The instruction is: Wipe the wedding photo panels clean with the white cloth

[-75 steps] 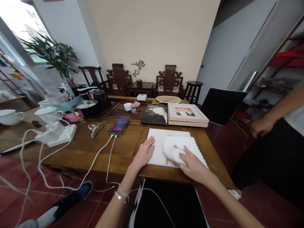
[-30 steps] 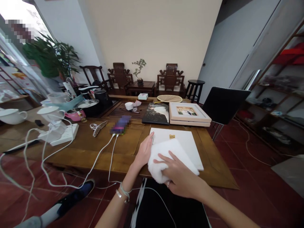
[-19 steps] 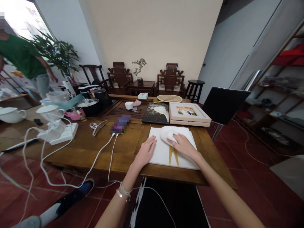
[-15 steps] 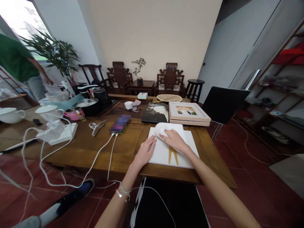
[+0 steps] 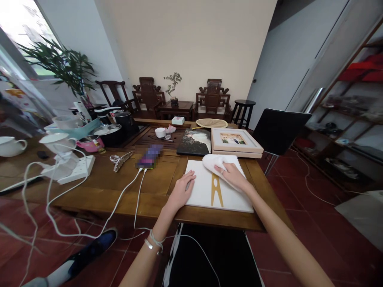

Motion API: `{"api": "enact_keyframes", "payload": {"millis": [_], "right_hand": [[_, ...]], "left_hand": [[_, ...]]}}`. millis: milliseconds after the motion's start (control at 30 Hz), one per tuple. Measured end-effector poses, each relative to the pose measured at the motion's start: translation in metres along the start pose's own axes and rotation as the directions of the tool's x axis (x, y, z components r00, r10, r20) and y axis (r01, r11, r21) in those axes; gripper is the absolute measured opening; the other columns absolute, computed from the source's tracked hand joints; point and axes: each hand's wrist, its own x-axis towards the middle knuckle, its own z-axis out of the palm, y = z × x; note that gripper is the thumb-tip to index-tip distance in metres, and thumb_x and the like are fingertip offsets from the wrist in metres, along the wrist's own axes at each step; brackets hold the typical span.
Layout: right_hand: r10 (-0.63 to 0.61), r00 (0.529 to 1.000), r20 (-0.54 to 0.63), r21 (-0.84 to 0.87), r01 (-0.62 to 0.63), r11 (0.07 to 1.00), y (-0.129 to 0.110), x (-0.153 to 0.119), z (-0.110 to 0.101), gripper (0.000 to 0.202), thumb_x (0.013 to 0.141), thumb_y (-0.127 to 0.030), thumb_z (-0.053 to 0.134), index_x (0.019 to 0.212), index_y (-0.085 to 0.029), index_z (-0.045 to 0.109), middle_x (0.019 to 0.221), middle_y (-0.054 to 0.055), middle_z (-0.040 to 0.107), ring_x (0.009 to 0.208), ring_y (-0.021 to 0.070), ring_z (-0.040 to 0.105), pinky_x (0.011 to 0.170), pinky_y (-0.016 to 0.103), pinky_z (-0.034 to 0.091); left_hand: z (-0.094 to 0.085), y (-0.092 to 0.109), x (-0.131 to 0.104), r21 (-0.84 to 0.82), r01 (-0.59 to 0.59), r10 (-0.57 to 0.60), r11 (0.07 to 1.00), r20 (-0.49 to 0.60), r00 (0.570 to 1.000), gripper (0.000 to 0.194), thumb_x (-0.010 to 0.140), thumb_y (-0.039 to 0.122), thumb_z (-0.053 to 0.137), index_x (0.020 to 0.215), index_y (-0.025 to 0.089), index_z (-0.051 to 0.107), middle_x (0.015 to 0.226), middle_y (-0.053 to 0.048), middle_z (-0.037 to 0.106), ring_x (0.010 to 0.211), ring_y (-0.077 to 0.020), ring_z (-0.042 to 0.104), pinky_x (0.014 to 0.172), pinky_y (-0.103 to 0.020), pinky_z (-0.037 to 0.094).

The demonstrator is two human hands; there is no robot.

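Note:
A white board [image 5: 199, 191] with a gold figure [image 5: 216, 190] on it lies flat near the table's front edge. My right hand [image 5: 233, 174] presses a bunched white cloth [image 5: 213, 161] onto the board's upper right part, its fingers curled on the cloth. My left hand [image 5: 182, 189] rests on the board's left edge, fingers stretched out, holding nothing. Just beyond the board are a dark picture panel [image 5: 191, 142] and a light wooden frame [image 5: 254, 146] with a photo in it.
To the left on the wooden table [image 5: 155, 183] are a phone [image 5: 150, 156], a hair clip [image 5: 122, 160], a power strip [image 5: 82, 170] with white cables, cups and pots. A black chair [image 5: 278, 129] stands to the right. A foot in a dark shoe [image 5: 95, 251] shows below.
My right hand and the cloth have moved right, uncovering more of the gold figure. My left hand has stayed at the board's left edge. The person in green has left the view.

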Motion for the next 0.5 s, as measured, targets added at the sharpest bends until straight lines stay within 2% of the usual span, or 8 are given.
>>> {"api": "enact_keyframes", "payload": {"millis": [167,233,300,400,500], "right_hand": [[0.125,0.991,-0.056,-0.042,-0.127,0.991,0.027,-0.036,-0.019,0.039,0.09,-0.043,0.029,0.073,-0.019,0.055,0.078,0.006,0.062,0.079,0.0235,0.056,0.074,0.033,0.04],[0.111,0.993,-0.028,-0.088,-0.113,0.99,0.031,-0.054,-0.021,0.034,0.089,-0.039,0.032,0.068,-0.021,0.053,0.076,0.005,0.061,0.081,0.0241,0.057,0.079,0.035,0.04],[0.069,0.997,0.03,-0.131,-0.065,0.989,0.027,-0.075,-0.023,0.027,0.087,-0.031,0.036,0.069,-0.021,0.053,0.08,0.006,0.061,0.092,0.0265,0.055,0.085,0.037,0.038],[0.064,0.989,0.137,-0.145,-0.044,0.988,0.01,-0.107,-0.028,0.021,0.084,-0.027,0.039,0.072,-0.022,0.055,0.086,0.007,0.062,0.112,0.0295,0.046,0.091,0.039,0.036],[0.06,0.962,0.266,-0.091,-0.037,0.995,-0.007,-0.13,-0.037,0.02,0.085,-0.028,0.04,0.076,-0.024,0.057,0.087,0.005,0.063,0.114,0.0277,0.045,0.093,0.038,0.035]], "left_hand": [[0.001,-0.001,0.0,0.004,-0.008,0.008,1.0,-0.008,1.0,0.029,0.085,0.024,0.041,0.104,0.016,0.062,0.122,-0.011,0.057,0.12,-0.0207,0.047,0.103,-0.043,0.036],[0.001,-0.002,0.0,0.006,-0.007,0.007,1.0,-0.011,1.0,0.029,0.085,0.024,0.041,0.103,0.016,0.062,0.121,-0.01,0.057,0.12,-0.0209,0.047,0.103,-0.043,0.036],[0.001,-0.001,0.0,0.004,-0.003,0.003,1.0,-0.012,1.0,0.029,0.085,0.024,0.041,0.104,0.016,0.062,0.122,-0.011,0.057,0.12,-0.021,0.047,0.103,-0.042,0.035],[0.001,0.001,0.0,-0.001,0.003,-0.003,1.0,-0.008,1.0,0.029,0.085,0.024,0.041,0.103,0.016,0.062,0.122,-0.01,0.057,0.12,-0.0213,0.046,0.104,-0.042,0.034],[0.0,0.002,0.0,0.002,0.008,-0.008,1.0,0.0,1.0,0.028,0.085,0.023,0.041,0.103,0.015,0.062,0.122,-0.011,0.057,0.121,-0.0213,0.046,0.104,-0.042,0.034]]}}
